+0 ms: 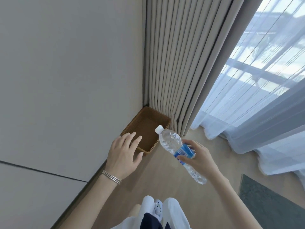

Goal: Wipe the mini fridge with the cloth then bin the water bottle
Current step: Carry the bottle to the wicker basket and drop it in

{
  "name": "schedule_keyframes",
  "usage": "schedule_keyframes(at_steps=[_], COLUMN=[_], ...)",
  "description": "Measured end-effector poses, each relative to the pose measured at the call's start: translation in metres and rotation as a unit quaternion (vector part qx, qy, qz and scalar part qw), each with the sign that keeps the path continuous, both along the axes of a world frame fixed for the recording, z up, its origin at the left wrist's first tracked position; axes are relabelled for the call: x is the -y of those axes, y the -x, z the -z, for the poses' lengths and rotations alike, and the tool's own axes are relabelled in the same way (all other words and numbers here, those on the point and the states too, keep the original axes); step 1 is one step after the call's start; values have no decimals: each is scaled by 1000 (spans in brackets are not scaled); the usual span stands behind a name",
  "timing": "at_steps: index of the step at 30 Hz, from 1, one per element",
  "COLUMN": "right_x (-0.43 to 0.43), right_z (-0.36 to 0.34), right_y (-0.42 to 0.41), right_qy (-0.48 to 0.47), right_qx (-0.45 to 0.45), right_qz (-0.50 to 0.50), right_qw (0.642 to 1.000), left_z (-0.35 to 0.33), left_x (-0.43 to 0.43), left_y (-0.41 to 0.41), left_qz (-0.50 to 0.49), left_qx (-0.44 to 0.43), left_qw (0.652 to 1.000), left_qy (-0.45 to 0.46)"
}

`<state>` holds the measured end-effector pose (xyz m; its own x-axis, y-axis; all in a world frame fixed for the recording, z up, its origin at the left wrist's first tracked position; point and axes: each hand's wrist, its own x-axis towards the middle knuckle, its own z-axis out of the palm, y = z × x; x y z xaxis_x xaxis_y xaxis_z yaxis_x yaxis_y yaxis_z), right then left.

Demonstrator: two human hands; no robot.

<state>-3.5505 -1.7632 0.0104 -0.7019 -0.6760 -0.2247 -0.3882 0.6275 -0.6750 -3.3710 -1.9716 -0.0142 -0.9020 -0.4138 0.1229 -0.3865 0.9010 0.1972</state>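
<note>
My right hand (200,158) grips a clear plastic water bottle (171,142) around its blue label. The bottle is tilted, and its white cap points up and left over the near right corner of a brown woven bin (149,116). The bin stands on the floor in the corner between the wall and the curtain, and its inside looks empty. My left hand (123,152) hovers with fingers spread over the bin's near left edge, holding nothing. Silver bangles sit on that wrist. The mini fridge and the cloth are out of sight.
A plain grey wall (66,71) runs along the left. Beige pleated curtains (178,63) hang behind the bin, and sheer white curtains (247,104) pool on the wooden floor at the right. A dark green rug (270,204) lies at the lower right.
</note>
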Motion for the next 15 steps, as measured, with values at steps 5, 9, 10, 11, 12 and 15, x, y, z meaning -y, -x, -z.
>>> schedule_keyframes(at_steps=[5, 9, 10, 11, 12, 15], right_x=[21, 47, 55, 64, 73, 101], right_z=[5, 17, 19, 21, 24, 32], right_y=[41, 69, 76, 84, 91, 113], right_qy=[25, 18, 17, 16, 14, 6], right_qx=[26, 38, 40, 41, 41, 39], right_qz=[-6, -17, -19, -23, -26, -29], right_qw=[999, 999, 999, 999, 999, 999], left_z=[8, 17, 19, 21, 23, 28], left_x=[9, 30, 37, 45, 53, 79], left_y=[32, 56, 63, 69, 76, 98], left_qz=[-7, -15, -17, -18, -20, -23], left_qx=[16, 30, 36, 41, 42, 45], left_qw=[1000, 999, 999, 999, 999, 998], left_qy=[-10, -17, -19, -22, -23, -29])
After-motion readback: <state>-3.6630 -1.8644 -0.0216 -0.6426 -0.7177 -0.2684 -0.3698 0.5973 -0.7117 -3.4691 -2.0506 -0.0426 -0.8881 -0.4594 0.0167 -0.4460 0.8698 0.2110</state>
